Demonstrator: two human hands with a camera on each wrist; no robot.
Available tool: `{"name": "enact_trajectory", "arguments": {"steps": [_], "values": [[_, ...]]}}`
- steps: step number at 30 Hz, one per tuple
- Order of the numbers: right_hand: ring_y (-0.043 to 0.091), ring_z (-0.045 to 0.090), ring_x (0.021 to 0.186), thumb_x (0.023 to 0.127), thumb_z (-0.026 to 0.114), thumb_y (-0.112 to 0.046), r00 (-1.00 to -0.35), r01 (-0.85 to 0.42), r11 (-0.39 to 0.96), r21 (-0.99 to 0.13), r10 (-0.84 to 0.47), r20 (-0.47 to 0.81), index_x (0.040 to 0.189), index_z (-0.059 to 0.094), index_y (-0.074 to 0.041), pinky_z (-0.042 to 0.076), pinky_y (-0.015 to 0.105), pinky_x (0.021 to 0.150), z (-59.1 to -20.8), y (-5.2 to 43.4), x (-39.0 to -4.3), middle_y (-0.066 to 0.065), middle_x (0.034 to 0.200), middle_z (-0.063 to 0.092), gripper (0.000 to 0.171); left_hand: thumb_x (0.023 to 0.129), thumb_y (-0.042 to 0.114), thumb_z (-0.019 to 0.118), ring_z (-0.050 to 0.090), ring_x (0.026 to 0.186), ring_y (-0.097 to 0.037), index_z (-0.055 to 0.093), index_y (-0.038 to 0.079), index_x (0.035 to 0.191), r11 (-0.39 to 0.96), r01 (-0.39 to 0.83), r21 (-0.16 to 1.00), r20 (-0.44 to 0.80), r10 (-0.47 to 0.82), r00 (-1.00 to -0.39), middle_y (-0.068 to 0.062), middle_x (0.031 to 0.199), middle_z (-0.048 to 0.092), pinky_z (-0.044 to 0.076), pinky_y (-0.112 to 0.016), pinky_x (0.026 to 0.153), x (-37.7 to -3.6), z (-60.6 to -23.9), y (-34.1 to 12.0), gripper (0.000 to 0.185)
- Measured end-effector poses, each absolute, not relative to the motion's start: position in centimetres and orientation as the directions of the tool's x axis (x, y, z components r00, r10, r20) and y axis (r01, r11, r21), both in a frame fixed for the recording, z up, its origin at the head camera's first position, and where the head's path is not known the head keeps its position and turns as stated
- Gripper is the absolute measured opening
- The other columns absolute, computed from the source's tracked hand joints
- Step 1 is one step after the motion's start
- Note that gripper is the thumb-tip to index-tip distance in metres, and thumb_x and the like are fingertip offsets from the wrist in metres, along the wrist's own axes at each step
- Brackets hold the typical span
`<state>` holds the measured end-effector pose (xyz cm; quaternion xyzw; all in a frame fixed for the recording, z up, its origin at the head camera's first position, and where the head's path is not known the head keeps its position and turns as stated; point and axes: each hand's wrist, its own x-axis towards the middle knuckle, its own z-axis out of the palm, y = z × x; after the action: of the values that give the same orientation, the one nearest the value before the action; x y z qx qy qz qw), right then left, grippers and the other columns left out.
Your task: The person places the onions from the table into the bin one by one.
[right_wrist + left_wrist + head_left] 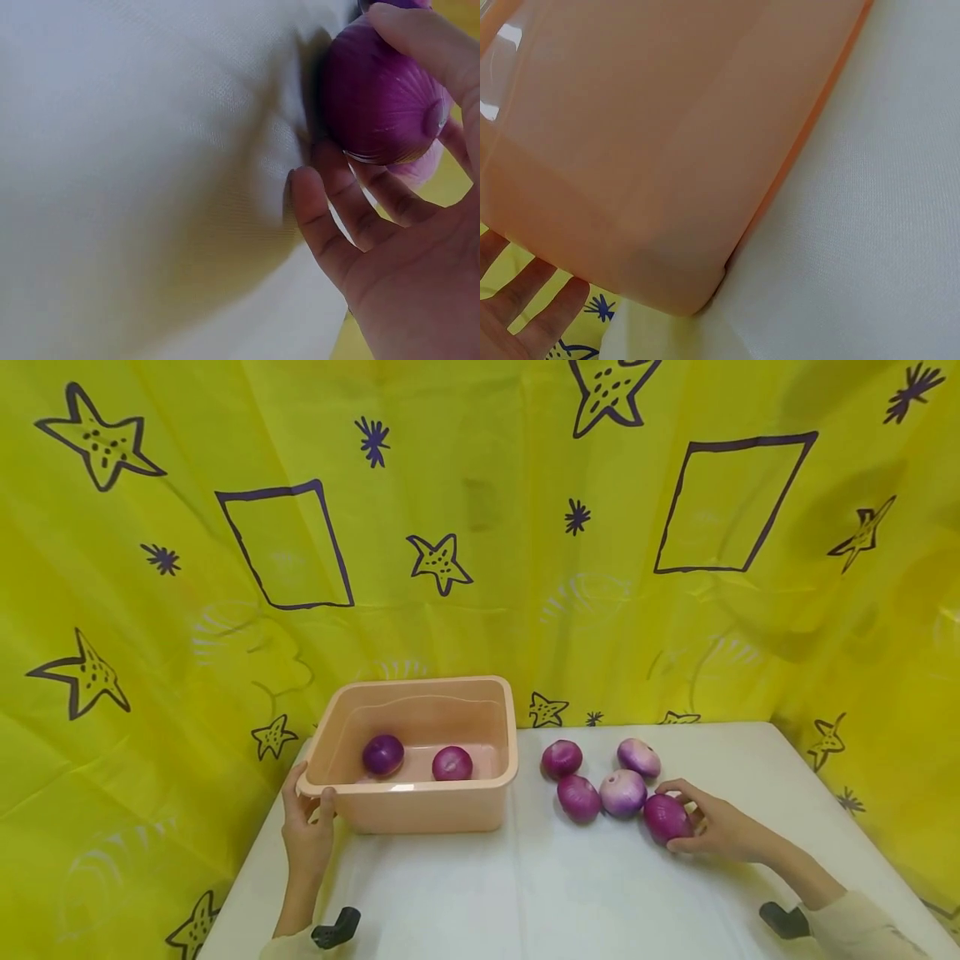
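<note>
At the near left corner of a peach plastic basin [420, 810], my left hand [309, 831] grips the rim, thumb in front and fingers along the side. The left wrist view shows the basin's wall [652, 150] close up, with some fingers [559, 307] beside it. Inside lie two red onions, a dark one [383, 755] and a lighter one [452, 764]. My right hand [720, 827] holds a red onion [667, 818] between thumb and fingers, low over the table. In the right wrist view the thumb lies on this onion [382, 94], fingers around its side.
Several more onions sit close together left of my right hand: a pale one [623, 793], a purple-white one [639, 758] and two red ones, one nearer [579, 798], one farther [562, 760]. The white table [585, 893] meets a yellow patterned curtain [480, 643] behind and at both sides.
</note>
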<state>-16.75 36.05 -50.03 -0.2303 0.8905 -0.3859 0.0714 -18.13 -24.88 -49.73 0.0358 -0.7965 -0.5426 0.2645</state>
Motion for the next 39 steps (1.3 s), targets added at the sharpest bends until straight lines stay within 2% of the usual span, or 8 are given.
{"name": "enact_trajectory", "arguments": {"steps": [4,11,18,26,39], "values": [[0.006,0.061,0.081,0.085,0.086,-0.023,-0.870,-0.402,0.595,-0.696,-0.485,0.089,0.141,0.047,-0.010,0.054,0.027,0.067,-49.6,36.3,-17.1,0.023,0.121,0.059,0.070,0.105,0.019,0.057,0.054,0.103,0.005,0.031,0.022,0.159,0.409,0.230,0.883,0.383,-0.343,-0.858,-0.019,0.154,0.048,0.049,-0.006,0.075,-18.1,-49.7,-24.9,0.059],[0.005,0.059,0.079,0.081,0.088,-0.013,-0.836,-0.522,0.589,-0.617,-0.497,0.234,0.140,0.050,-0.006,0.056,0.029,0.066,-47.2,36.7,-18.7,0.021,0.118,0.062,0.071,0.105,0.018,0.058,0.055,0.102,0.006,0.033,0.023,0.158,0.407,0.231,0.884,0.383,-0.346,-0.856,-0.019,0.152,0.050,0.050,-0.007,0.074,-18.0,-49.7,-24.8,0.059],[0.014,0.059,0.083,0.078,0.090,-0.016,-0.877,-0.477,0.677,-0.560,-0.405,0.258,0.139,0.053,-0.003,0.056,0.027,0.065,-43.4,36.1,-20.8,0.016,0.116,0.063,0.073,0.106,0.020,0.057,0.054,0.101,0.006,0.032,0.023,0.159,0.413,0.224,0.883,0.379,-0.344,-0.859,-0.021,0.152,0.050,0.050,-0.007,0.074,-17.8,-49.5,-24.8,0.059],[0.029,0.062,0.089,0.080,0.088,-0.014,-0.879,-0.477,0.672,-0.566,-0.363,0.310,0.141,0.051,-0.002,0.059,0.028,0.069,-39.2,34.7,-23.6,0.020,0.122,0.062,0.072,0.106,0.020,0.057,0.054,0.102,0.006,0.032,0.022,0.158,0.418,0.222,0.881,0.380,-0.343,-0.859,-0.020,0.153,0.049,0.049,-0.006,0.075,-18.0,-49.6,-24.9,0.058],[0.035,0.061,0.097,0.083,0.087,-0.018,-0.896,-0.444,0.683,-0.581,-0.329,0.298,0.146,0.047,-0.005,0.056,0.022,0.068,-35.8,33.5,-26.4,0.022,0.125,0.058,0.075,0.105,0.019,0.058,0.056,0.103,0.001,0.032,0.023,0.158,0.417,0.238,0.877,0.392,-0.336,-0.856,-0.019,0.153,0.050,0.050,-0.007,0.074,-17.9,-49.6,-24.9,0.059]]}}
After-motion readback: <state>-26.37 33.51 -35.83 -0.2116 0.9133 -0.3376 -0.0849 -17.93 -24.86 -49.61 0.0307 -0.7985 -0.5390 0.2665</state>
